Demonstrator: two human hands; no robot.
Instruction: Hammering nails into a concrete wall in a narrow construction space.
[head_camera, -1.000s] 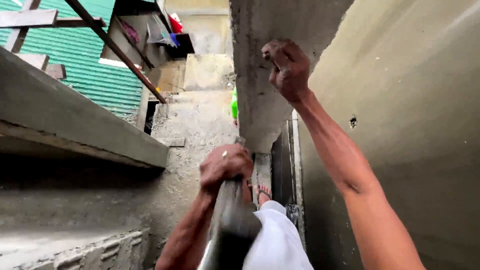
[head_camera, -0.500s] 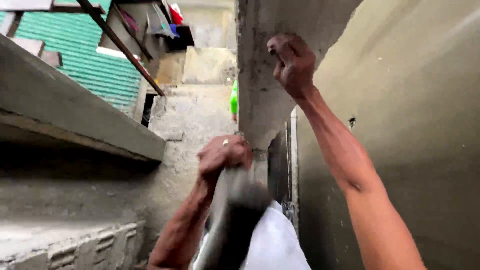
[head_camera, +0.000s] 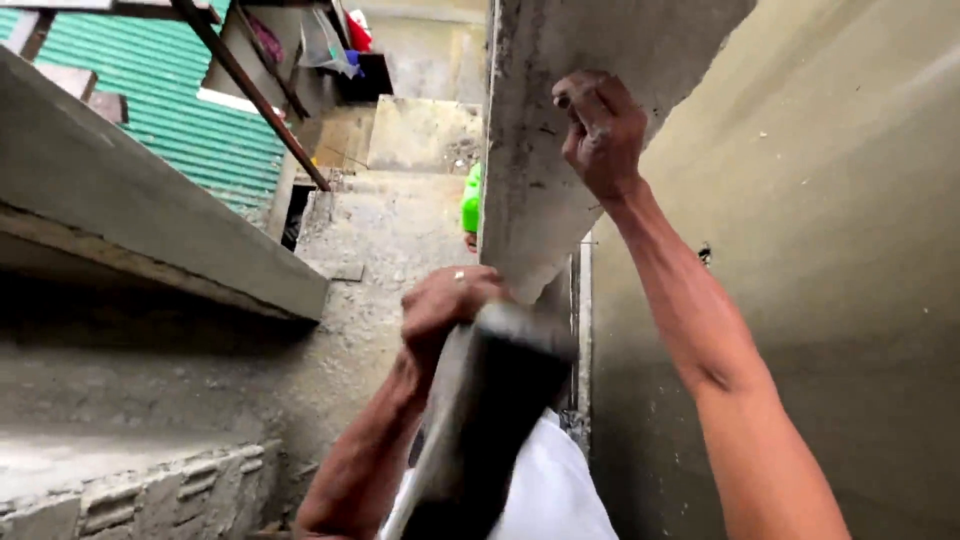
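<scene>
The concrete column (head_camera: 560, 150) is pale grey, flecked with darker spots. The plastered wall (head_camera: 850, 250) is a smooth grey-beige. The tool (head_camera: 480, 420) is dark grey — almost black (its edge paler). The corrugated sheet (head_camera: 170, 110) is green, ribbed in even lines. The helmet (head_camera: 470, 200) is bright green, the shirt (head_camera: 550, 490) white, and the slanting bar (head_camera: 250, 90) rust-brown — a bag (head_camera: 358, 30) shows red.

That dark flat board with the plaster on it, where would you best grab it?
Grip the plaster board at its upper end, coming from the left, as the left hand does now. The board tilts steeply and its lower end runs out of view, so the top edge is the reachable part. The right hand presses the concrete edge.
</scene>
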